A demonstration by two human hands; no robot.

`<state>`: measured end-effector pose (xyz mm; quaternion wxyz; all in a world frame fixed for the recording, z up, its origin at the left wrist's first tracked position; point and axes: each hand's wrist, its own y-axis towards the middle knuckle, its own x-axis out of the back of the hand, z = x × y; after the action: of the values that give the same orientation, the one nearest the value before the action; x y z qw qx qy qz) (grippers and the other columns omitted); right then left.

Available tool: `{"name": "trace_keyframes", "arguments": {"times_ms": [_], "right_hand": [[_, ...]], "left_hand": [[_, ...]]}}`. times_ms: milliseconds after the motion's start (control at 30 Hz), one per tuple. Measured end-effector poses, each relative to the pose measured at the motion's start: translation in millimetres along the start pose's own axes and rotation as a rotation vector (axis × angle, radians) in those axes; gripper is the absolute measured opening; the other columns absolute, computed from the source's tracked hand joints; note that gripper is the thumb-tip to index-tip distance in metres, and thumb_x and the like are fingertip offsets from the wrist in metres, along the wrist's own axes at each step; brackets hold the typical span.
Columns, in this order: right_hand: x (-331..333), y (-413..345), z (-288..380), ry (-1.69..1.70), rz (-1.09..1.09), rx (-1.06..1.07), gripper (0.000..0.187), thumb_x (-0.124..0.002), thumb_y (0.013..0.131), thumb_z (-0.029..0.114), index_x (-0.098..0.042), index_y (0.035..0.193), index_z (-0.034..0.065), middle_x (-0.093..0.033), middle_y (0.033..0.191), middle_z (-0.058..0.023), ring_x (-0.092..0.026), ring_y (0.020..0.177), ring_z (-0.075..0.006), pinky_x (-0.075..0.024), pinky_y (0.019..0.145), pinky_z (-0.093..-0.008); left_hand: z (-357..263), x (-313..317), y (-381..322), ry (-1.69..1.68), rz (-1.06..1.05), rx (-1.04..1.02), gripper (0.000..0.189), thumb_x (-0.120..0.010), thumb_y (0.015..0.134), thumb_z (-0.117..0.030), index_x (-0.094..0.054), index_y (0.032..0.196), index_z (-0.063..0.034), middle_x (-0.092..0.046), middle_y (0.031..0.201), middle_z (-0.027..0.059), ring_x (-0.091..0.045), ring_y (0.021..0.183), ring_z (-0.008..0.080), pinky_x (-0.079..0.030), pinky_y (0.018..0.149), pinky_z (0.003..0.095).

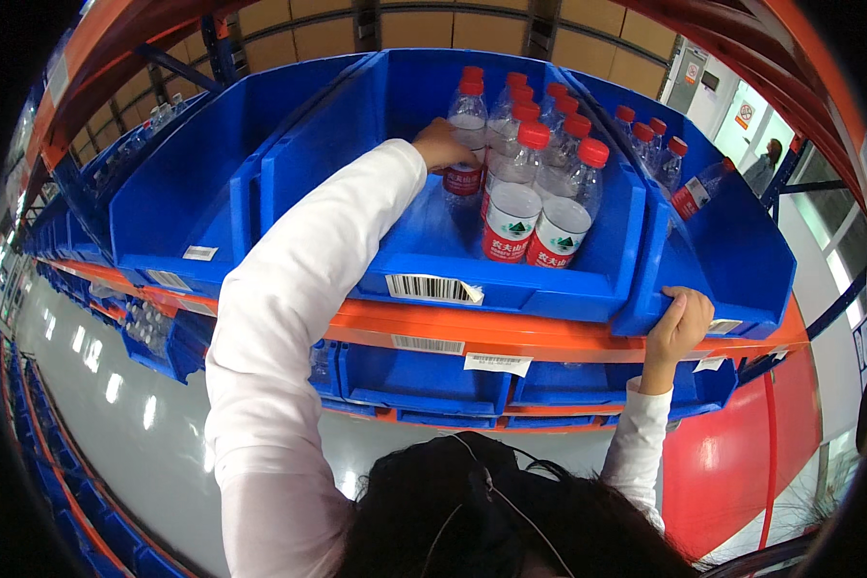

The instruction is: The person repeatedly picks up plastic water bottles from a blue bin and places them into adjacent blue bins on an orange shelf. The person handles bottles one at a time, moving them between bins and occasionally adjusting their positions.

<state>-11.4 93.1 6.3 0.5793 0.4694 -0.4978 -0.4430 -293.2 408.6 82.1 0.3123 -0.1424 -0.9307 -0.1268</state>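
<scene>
My left hand (pixel 446 147) reaches into the middle blue plastic bin (pixel 318 195) and grips a clear plastic bottle (pixel 468 119) with a red cap and a red-and-white label. That bottle stands upright or nearly so, just left of the others. Beside it, several matching bottles (pixel 511 217) stand in two rows along the bin's right side. Lower right, my right hand (pixel 683 323) holds the front edge of the right-hand blue bin (pixel 744 274). Its fingertips are partly hidden. In that bin, one bottle (pixel 693 191) leans over near several upright ones.
An orange shelf beam (pixel 491 332) with barcode labels runs under the bins. Another blue bin (pixel 180 195) adjoins on the left, and more bins (pixel 426 379) sit below. Orange uprights frame both sides. Cardboard boxes (pixel 491 32) line the back. A person (pixel 764 166) stands far right.
</scene>
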Motion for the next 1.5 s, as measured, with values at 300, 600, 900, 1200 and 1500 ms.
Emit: {"name": "trace_keyframes", "arguments": {"times_ms": [300,600,900,1200,1500], "right_hand": [[2,2,1,0.013,0.01,0.012,0.022,-0.052,0.091,0.012,-0.066,0.076,0.0038,-0.068,0.078,-0.0109,-0.061,0.076,-0.0275,-0.0421,0.076,-0.0407],[3,4,0,0.025,-0.003,-0.015,0.015,-0.058,0.085,0.01,-0.064,0.072,0.008,-0.065,0.073,-0.0056,-0.057,0.07,-0.0231,-0.0399,0.072,-0.0381],[7,8,0,0.046,0.039,0.018,0.009,-0.06,0.082,0.012,-0.066,0.076,0.008,-0.066,0.076,-0.0055,-0.058,0.073,-0.023,-0.0413,0.075,-0.0386],[28,3,-21,0.307,0.164,0.066,0.021,-0.061,0.081,0.01,-0.069,0.1,0.0044,-0.069,0.108,-0.0116,-0.063,0.097,-0.0295,-0.0442,0.091,-0.0438],[52,79,-136,0.557,0.175,-0.237,0.019,-0.055,0.094,0.008,-0.067,0.107,0.0008,-0.067,0.116,-0.0184,-0.064,0.104,-0.0311,-0.0494,0.092,-0.0372]], "left_hand": [[-21,43,-19,0.541,0.17,0.136,0.109,-0.09,0.065,-0.021,-0.028,0.152,-0.0016,-0.04,0.152,0.0229,-0.043,0.138,0.0389,-0.048,0.103,0.0518],[-117,67,-165,-0.249,-0.111,-0.671,0.04,-0.061,0.093,-0.042,-0.051,0.109,-0.007,-0.063,0.101,0.0127,-0.06,0.099,0.0243,-0.046,0.094,0.0358],[-181,-1,-284,-1.066,0.837,-0.826,0.03,-0.039,0.103,-0.045,-0.042,0.107,-0.0147,-0.062,0.079,0.0079,-0.066,0.095,0.0275,-0.052,0.091,0.0513],[-219,-68,-288,-1.123,0.902,-0.785,0.033,-0.038,0.103,-0.043,-0.043,0.107,-0.011,-0.06,0.078,0.0082,-0.063,0.087,0.0249,-0.051,0.083,0.0456],[-248,-116,-296,-1.176,0.895,-0.784,0.035,-0.036,0.103,-0.041,-0.045,0.107,-0.0073,-0.057,0.076,0.0085,-0.06,0.079,0.0222,-0.051,0.075,0.0399]]}}
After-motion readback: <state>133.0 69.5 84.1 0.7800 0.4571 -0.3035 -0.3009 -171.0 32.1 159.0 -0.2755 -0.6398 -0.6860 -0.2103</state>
